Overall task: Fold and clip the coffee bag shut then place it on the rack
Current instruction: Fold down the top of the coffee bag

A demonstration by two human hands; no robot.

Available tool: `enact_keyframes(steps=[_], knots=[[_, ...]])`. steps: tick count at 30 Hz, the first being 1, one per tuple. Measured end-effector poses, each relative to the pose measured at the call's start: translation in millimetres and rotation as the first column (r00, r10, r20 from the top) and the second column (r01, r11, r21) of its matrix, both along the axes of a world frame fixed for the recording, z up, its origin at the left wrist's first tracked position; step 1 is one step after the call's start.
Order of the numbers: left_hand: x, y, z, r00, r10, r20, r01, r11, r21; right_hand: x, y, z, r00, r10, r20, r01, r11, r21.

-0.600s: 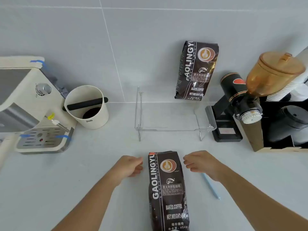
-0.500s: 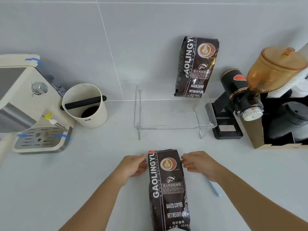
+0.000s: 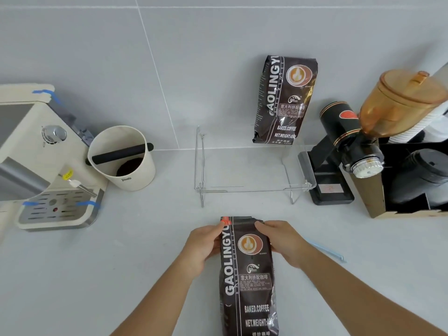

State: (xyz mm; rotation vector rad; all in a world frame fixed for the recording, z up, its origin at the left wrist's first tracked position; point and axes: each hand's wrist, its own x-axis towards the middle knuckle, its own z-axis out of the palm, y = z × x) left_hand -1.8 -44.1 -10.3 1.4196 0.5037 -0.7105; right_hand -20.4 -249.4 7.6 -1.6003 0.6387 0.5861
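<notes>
A dark brown coffee bag point(image 3: 247, 280) lies flat on the white counter, its top end pointing away from me. My left hand point(image 3: 203, 246) grips the bag's top left corner and my right hand point(image 3: 283, 241) grips its top right corner. The top edge looks slightly crumpled between them. A thin light-blue clip point(image 3: 327, 251) lies on the counter just right of my right wrist. The clear acrylic rack point(image 3: 247, 189) stands behind the bag, by the wall. A second, identical coffee bag point(image 3: 283, 100) stands upright on the rack's right part, leaning against the wall.
A cream espresso machine point(image 3: 41, 166) sits at the left, with a cream knock box point(image 3: 123, 158) beside it. A black grinder with an amber hopper point(image 3: 358, 141) and a box holding cups and lids point(image 3: 412, 183) stand at the right.
Both hands have moved inward from beside the bag and taken hold of its top corners. The view has tilted slightly.
</notes>
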Motion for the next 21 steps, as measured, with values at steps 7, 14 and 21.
enact_keyframes(steps=[7, 14, 21], knots=[[-22, 2, 35, 0.995, 0.047, 0.091, -0.037, 0.994, -0.101, -21, 4, 28, 0.99, -0.072, 0.118, 0.06, 0.993, 0.102], [-42, 3, 81, 0.972, 0.068, 0.226, -0.015, 0.974, -0.227, -47, 4, 77, 0.945, -0.138, 0.298, 0.084, 0.979, 0.188], [-46, 7, 107, 0.911, 0.014, 0.413, 0.085, 0.972, -0.22, -59, 3, 110, 0.877, -0.177, 0.447, 0.089, 0.974, 0.21]])
